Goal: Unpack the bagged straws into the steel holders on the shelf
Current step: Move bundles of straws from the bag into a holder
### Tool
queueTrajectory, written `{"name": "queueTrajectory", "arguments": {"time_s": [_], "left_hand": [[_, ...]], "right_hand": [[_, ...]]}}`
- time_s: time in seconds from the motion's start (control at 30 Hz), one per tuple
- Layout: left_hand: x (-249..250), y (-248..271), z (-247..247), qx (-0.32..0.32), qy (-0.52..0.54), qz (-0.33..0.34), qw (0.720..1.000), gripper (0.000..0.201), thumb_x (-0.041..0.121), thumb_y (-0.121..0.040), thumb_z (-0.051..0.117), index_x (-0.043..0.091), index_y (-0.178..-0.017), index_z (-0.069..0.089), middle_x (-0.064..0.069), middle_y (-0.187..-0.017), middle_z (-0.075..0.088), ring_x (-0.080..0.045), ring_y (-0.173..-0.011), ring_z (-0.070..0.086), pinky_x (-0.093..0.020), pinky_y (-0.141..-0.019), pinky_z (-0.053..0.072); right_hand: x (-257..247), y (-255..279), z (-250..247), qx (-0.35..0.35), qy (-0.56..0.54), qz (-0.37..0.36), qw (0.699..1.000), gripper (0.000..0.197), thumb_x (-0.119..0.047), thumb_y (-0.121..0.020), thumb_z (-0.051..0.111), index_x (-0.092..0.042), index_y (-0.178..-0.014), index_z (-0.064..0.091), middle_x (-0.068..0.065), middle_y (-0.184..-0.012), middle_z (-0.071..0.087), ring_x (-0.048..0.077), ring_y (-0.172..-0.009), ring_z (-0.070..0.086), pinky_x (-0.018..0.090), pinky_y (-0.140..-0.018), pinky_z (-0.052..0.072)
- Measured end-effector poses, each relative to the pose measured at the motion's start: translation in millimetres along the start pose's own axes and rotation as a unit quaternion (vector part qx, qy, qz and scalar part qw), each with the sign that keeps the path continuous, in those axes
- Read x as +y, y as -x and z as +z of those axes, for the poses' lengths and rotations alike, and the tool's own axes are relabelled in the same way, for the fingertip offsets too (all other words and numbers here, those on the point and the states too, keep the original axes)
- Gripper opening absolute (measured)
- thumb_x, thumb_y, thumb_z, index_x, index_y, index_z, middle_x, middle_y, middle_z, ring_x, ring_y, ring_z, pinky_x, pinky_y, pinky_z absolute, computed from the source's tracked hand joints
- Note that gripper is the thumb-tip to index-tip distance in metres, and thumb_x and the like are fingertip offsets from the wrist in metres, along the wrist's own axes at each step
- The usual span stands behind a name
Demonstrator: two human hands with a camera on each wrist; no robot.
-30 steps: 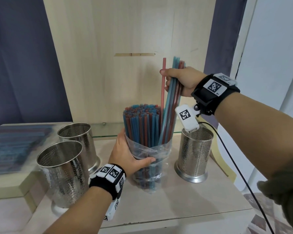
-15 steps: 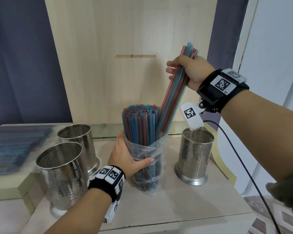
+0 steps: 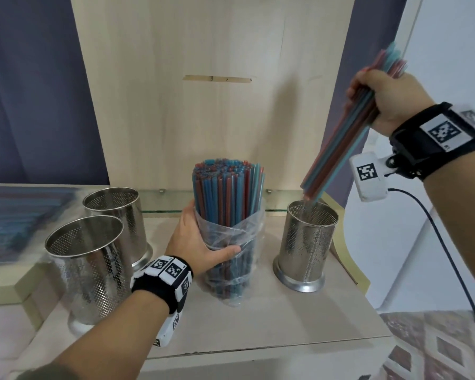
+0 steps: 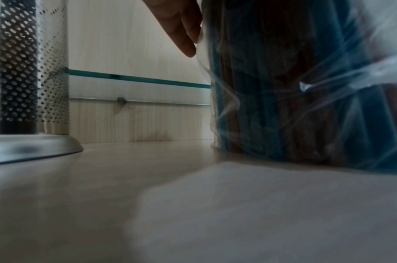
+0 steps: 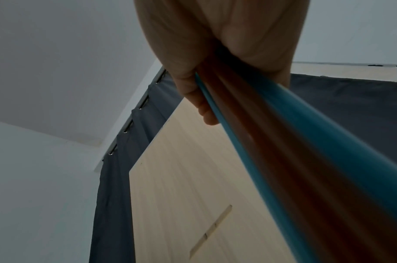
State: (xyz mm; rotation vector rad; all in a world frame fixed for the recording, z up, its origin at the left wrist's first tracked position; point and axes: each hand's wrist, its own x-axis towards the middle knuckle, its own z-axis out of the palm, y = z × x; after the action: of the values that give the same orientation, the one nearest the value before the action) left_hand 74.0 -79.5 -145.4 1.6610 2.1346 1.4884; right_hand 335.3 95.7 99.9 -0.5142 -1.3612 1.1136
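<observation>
Up high, the right hand [image 3: 387,97] grips a tilted straw bunch [image 3: 340,144], its lower tips over the right holder [image 3: 309,242]; the left hand [image 3: 195,245] clasps the bagged straws [image 3: 228,215] upright on the shelf [image 3: 285,325].

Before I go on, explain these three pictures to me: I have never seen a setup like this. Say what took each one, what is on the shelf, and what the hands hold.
No machine here: a person wears three cameras, one on the head and one on each wrist band. The head view looks down at a wooden shelf. On it stand three perforated steel holders, two at the left and one at the right, and a clear bag of red and blue straws.

The left hand grips the bag to steady it; its wrist camera sits low by the shelf, showing the bag's base. The right hand grips a handful of straws, tilted, their lower ends just above or at the right holder's mouth. Its wrist camera looks up along those straws.
</observation>
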Motion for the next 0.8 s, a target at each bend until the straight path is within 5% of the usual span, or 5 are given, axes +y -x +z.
{"name": "queueTrajectory", "arguments": {"time_s": [0.23, 0.5, 0.63, 0.73, 0.8], "left_hand": [[2.9, 1.4, -0.5, 0.001, -0.014, -0.013, 1.000, 0.124, 0.061, -0.046, 0.089, 0.020, -0.144, 0.026, 0.001, -0.139, 0.044, -0.016, -0.126, 0.048, -0.031, -0.102, 0.043], [3.4, 0.9, 2.0, 0.013, -0.018, -0.003, 1.000, 0.121, 0.056, -0.045, 0.091, 0.021, -0.143, 0.029, 0.003, -0.136, 0.047, -0.007, -0.115, 0.046, -0.025, -0.096, 0.040], [1.7, 0.4, 3.1, 0.009, -0.024, -0.004, 1.000, 0.121, 0.059, -0.044, 0.089, 0.023, -0.142, 0.029, 0.003, -0.136, 0.046, -0.010, -0.118, 0.047, -0.027, -0.097, 0.041], [1.6, 0.9, 3.0, 0.009, -0.025, -0.003, 1.000, 0.122, 0.061, -0.044, 0.089, 0.023, -0.143, 0.028, 0.004, -0.136, 0.046, -0.008, -0.117, 0.045, -0.029, -0.098, 0.041], [1.6, 1.5, 2.9, 0.010, -0.022, 0.000, 1.000, 0.122, 0.061, -0.043, 0.089, 0.024, -0.143, 0.028, 0.004, -0.136, 0.046, -0.006, -0.115, 0.044, -0.028, -0.098, 0.041]], "right_hand": [[47.0, 22.3, 4.8, -0.049, 0.092, 0.035, 0.994, 0.017, -0.003, -0.089, 0.065, -0.013, -0.076, 0.060, 0.001, -0.067, 0.064, 0.016, -0.064, 0.065, 0.031, -0.064, 0.055], [119.6, 50.8, -6.5, -0.068, 0.139, 0.106, 0.982, 0.008, -0.006, -0.084, 0.073, -0.005, -0.087, 0.066, 0.007, -0.074, 0.070, 0.020, -0.069, 0.068, 0.042, -0.087, 0.058], [132.3, 46.5, -17.8, -0.102, 0.339, 0.105, 0.929, 0.042, -0.031, -0.079, 0.080, -0.007, -0.109, 0.061, 0.003, -0.092, 0.069, 0.013, -0.081, 0.066, 0.022, -0.068, 0.052], [135.6, 48.2, -22.1, -0.169, 0.380, 0.162, 0.895, 0.069, -0.046, -0.072, 0.083, -0.012, -0.126, 0.057, 0.005, -0.112, 0.067, 0.020, -0.102, 0.066, 0.035, -0.091, 0.055], [128.2, 55.1, -24.4, -0.153, 0.376, 0.171, 0.898, 0.108, -0.062, -0.062, 0.084, -0.014, -0.146, 0.037, 0.007, -0.138, 0.054, 0.027, -0.125, 0.055, 0.043, -0.108, 0.043]]}}
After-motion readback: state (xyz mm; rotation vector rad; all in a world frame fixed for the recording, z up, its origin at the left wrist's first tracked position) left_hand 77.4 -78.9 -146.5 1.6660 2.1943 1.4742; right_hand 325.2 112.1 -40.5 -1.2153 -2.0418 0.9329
